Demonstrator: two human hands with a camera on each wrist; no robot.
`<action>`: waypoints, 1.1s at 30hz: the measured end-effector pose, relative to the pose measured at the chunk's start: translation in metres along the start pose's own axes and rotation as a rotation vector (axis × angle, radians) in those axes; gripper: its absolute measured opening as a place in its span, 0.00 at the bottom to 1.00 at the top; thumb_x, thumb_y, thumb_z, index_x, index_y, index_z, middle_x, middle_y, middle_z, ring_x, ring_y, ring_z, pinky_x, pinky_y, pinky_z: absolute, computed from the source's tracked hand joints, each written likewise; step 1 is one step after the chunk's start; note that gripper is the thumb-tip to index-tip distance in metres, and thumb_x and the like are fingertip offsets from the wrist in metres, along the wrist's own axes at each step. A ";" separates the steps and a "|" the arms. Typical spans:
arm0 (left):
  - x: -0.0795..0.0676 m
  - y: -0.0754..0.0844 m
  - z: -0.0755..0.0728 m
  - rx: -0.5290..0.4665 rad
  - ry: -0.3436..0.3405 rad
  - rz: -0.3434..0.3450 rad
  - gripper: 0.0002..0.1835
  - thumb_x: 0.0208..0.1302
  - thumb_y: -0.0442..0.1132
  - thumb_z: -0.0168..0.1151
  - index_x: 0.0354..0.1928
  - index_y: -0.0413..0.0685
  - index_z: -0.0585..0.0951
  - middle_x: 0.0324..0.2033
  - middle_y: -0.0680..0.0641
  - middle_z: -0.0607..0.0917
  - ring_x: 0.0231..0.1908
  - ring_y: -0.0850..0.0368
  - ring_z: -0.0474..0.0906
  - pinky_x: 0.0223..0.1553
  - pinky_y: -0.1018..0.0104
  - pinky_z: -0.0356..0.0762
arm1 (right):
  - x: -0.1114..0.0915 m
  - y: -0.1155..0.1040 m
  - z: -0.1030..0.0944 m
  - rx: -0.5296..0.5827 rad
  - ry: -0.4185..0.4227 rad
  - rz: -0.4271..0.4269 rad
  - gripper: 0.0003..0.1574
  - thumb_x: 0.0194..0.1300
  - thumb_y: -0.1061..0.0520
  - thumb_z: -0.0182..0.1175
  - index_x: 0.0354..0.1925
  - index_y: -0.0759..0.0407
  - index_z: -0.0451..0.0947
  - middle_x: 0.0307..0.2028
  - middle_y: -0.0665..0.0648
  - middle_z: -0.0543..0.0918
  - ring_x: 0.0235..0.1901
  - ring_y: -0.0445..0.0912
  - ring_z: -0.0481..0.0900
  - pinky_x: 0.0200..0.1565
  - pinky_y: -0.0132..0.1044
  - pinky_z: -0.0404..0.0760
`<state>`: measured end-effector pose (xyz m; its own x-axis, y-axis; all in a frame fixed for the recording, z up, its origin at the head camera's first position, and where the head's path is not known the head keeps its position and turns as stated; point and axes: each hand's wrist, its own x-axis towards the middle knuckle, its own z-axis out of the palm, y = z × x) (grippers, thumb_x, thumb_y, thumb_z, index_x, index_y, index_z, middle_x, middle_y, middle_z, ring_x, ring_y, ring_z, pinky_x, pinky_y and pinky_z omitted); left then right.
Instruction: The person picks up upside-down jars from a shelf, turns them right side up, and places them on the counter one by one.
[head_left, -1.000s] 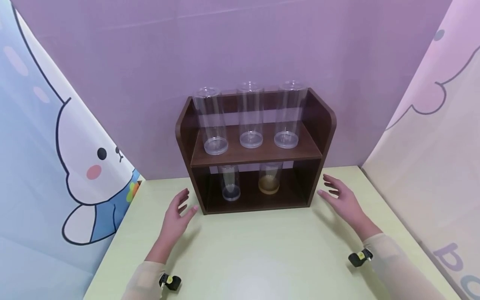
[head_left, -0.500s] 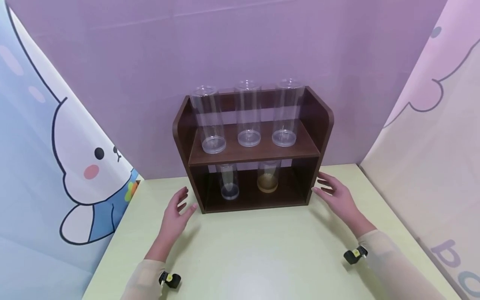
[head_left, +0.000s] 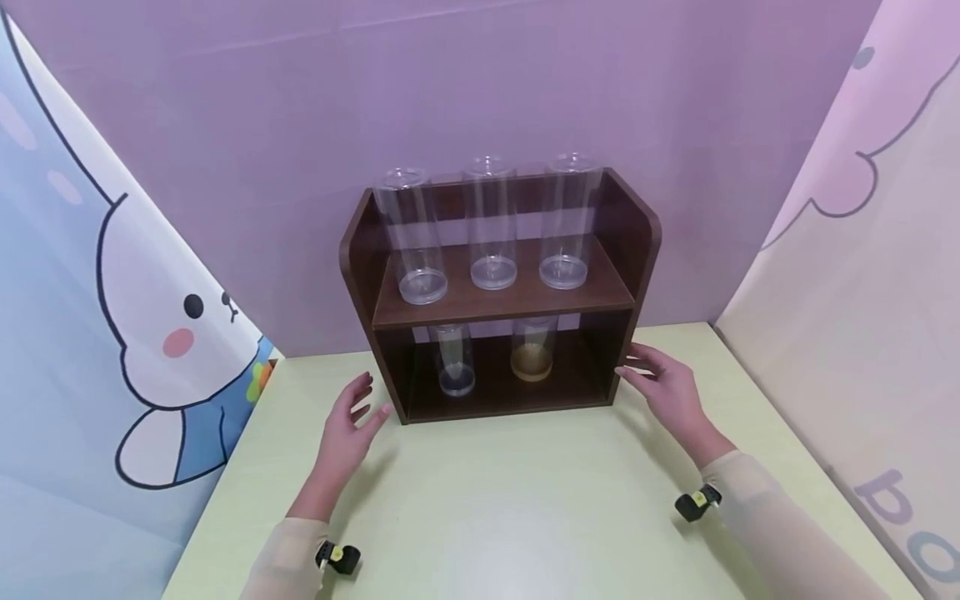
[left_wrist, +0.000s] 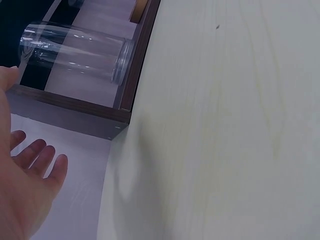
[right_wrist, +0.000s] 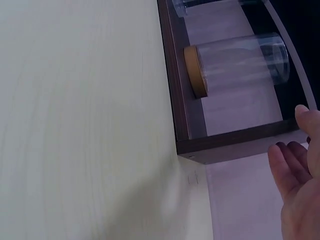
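Note:
A dark brown two-tier wooden shelf (head_left: 501,312) stands on the table. My left hand (head_left: 343,437) hovers just left of its left side, thumb and fingers spread apart, holding nothing. My right hand (head_left: 673,402) is at the shelf's right side panel, thumb tip at the front edge and fingers along the outside. In the right wrist view, thumb (right_wrist: 303,114) and fingers (right_wrist: 286,167) lie on either side of that panel with a gap between them. Three tall clear cylindrical jars stand on the upper tier, the middle one (head_left: 492,217) among them.
On the lower tier are a clear jar (head_left: 456,367) and another with a tan base (head_left: 532,360). A purple backdrop (head_left: 480,83) hangs close behind the shelf. Printed cloth walls flank the pale table (head_left: 495,500), with a rabbit (head_left: 150,317) on the left.
My right hand has moved left, up to the shelf's right side panel. My left hand stays about where it was. The whole head view has shifted slightly.

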<state>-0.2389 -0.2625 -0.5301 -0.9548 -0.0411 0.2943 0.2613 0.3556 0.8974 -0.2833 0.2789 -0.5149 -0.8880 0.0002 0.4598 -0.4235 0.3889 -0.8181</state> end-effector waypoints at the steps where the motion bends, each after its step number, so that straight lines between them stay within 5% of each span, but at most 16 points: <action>1: 0.000 0.000 0.000 0.003 0.001 -0.001 0.40 0.76 0.33 0.72 0.84 0.37 0.64 0.78 0.34 0.72 0.78 0.34 0.68 0.75 0.43 0.72 | 0.000 0.000 0.001 -0.005 0.007 0.002 0.26 0.71 0.67 0.75 0.65 0.70 0.84 0.56 0.71 0.89 0.48 0.25 0.86 0.49 0.22 0.85; 11: -0.003 -0.001 -0.003 -0.009 0.026 0.001 0.37 0.76 0.38 0.73 0.82 0.41 0.69 0.77 0.35 0.74 0.76 0.35 0.71 0.70 0.66 0.76 | 0.004 0.001 0.005 -0.047 0.045 0.069 0.17 0.73 0.61 0.76 0.56 0.66 0.90 0.48 0.66 0.93 0.42 0.24 0.87 0.45 0.19 0.83; 18: -0.004 -0.002 -0.002 0.000 0.027 0.017 0.35 0.77 0.36 0.72 0.80 0.38 0.70 0.77 0.37 0.74 0.73 0.34 0.73 0.70 0.61 0.77 | 0.003 0.001 0.007 -0.032 0.071 0.081 0.15 0.73 0.60 0.76 0.54 0.66 0.90 0.48 0.65 0.93 0.43 0.25 0.87 0.45 0.20 0.84; 25: -0.011 0.002 -0.002 0.043 0.039 0.011 0.31 0.75 0.34 0.73 0.76 0.39 0.75 0.74 0.38 0.77 0.66 0.51 0.79 0.64 0.70 0.79 | 0.002 0.002 0.010 -0.043 0.095 0.074 0.15 0.73 0.58 0.76 0.54 0.64 0.91 0.47 0.63 0.94 0.44 0.24 0.86 0.42 0.20 0.83; 29: -0.017 0.007 0.002 0.062 0.065 0.011 0.23 0.74 0.34 0.74 0.67 0.40 0.81 0.65 0.41 0.83 0.61 0.46 0.82 0.61 0.65 0.82 | 0.001 0.002 0.010 -0.043 0.104 0.071 0.14 0.73 0.59 0.76 0.53 0.64 0.91 0.47 0.63 0.94 0.44 0.24 0.86 0.42 0.20 0.83; 33: -0.024 0.012 0.009 0.056 0.069 0.005 0.16 0.74 0.32 0.74 0.58 0.38 0.83 0.54 0.38 0.87 0.51 0.56 0.85 0.55 0.68 0.83 | 0.001 0.001 0.011 -0.047 0.108 0.078 0.14 0.72 0.61 0.76 0.54 0.65 0.91 0.48 0.64 0.94 0.43 0.23 0.86 0.42 0.19 0.83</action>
<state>-0.2145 -0.2487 -0.5291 -0.9409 -0.1032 0.3225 0.2558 0.4076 0.8766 -0.2863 0.2690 -0.5190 -0.8922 0.1305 0.4325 -0.3433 0.4263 -0.8369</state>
